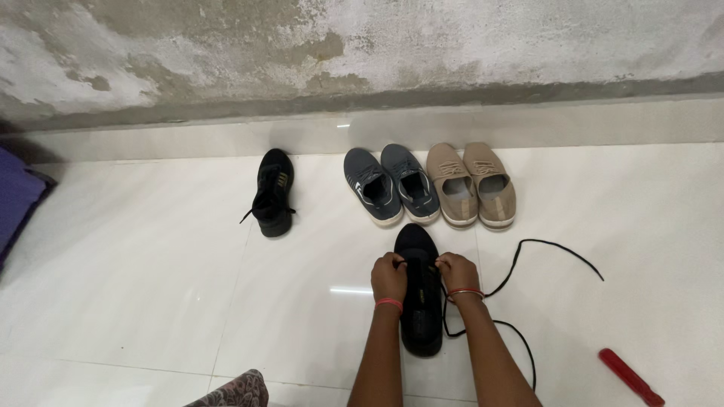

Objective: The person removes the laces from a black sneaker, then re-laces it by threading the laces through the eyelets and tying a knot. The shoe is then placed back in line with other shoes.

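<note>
A black shoe [417, 245] lies on the white tiled floor with its toe pointing to the wall. My left hand [389, 276] and my right hand [457, 270] rest on its upper, one at each side, each pinching the black shoelace [520, 256] near the front eyelets. The lace runs out to the right in long loose curves over the floor. Both wrists wear red bangles.
The other black shoe [273, 193] stands to the left with its lace ends loose. A grey-blue pair [391, 183] and a tan pair [471, 184] stand by the grey wall step. A red tool [630, 377] lies at bottom right. A purple object [16, 197] sits at the left edge.
</note>
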